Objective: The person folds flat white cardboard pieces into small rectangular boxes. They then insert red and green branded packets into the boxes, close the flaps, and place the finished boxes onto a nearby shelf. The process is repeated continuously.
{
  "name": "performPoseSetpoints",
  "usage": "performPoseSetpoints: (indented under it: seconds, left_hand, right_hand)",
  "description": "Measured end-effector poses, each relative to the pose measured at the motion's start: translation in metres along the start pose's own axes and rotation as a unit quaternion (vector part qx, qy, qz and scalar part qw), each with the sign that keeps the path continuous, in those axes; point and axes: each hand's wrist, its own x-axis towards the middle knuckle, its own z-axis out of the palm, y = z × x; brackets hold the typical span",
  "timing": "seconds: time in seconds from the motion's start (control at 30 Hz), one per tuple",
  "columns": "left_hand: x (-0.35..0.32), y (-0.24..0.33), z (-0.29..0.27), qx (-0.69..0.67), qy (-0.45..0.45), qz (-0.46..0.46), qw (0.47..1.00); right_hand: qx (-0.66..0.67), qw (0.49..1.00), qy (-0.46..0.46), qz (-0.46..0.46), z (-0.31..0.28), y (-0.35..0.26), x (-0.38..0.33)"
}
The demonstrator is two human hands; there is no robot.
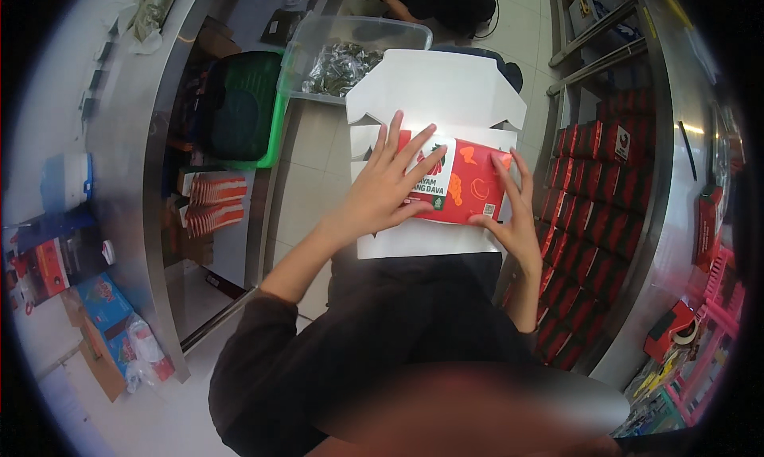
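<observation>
A partly unfolded cardboard food box [436,87] lies across my lap, its plain white inside showing on the big flaps at the far and near ends. Its middle carries a red printed panel [469,178] with a white patch and orange drawings. My left hand [386,182] rests flat on the left part of that panel with its fingers spread. At the right end, my right hand [516,210] grips the panel between the fingers on its far corner and the thumb on its near edge.
Stacked red-and-black boxes [593,218] fill the shelf to the right. A clear plastic tub [358,31] of small packets stands ahead, near another person's arm [394,0]. On the left are a green-rimmed crate [274,139], red-and-white folded cartons [215,202] and a steel table [151,178].
</observation>
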Motion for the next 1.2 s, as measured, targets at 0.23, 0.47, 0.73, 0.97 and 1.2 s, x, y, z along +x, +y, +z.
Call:
performPoseSetpoints:
  seconds: [0.23, 0.47, 0.73, 0.97, 1.2]
  left_hand:
    - [0.020, 0.007, -0.007, 0.101, -0.092, 0.042, 0.990]
    - [0.012, -0.006, 0.030, 0.159, -0.023, 0.061, 0.985]
    - [0.014, 0.006, 0.027, 0.208, -0.043, 0.043, 0.976]
    - [0.029, 0.013, 0.020, 0.179, -0.086, 0.056, 0.978]
    - [0.032, 0.007, 0.016, 0.081, -0.054, 0.065, 0.993]
  right_hand:
    - [-0.342, 0.930, -0.107, -0.077, 0.006, -0.037, 0.027]
    - [-0.398, 0.909, -0.070, -0.103, 0.027, -0.010, 0.021]
    - [-0.521, 0.843, -0.036, -0.132, 0.037, -0.003, 0.017]
    - [-0.380, 0.915, -0.060, -0.121, 0.032, -0.011, 0.024]
    - [-0.246, 0.954, -0.115, -0.125, 0.006, -0.022, 0.038]
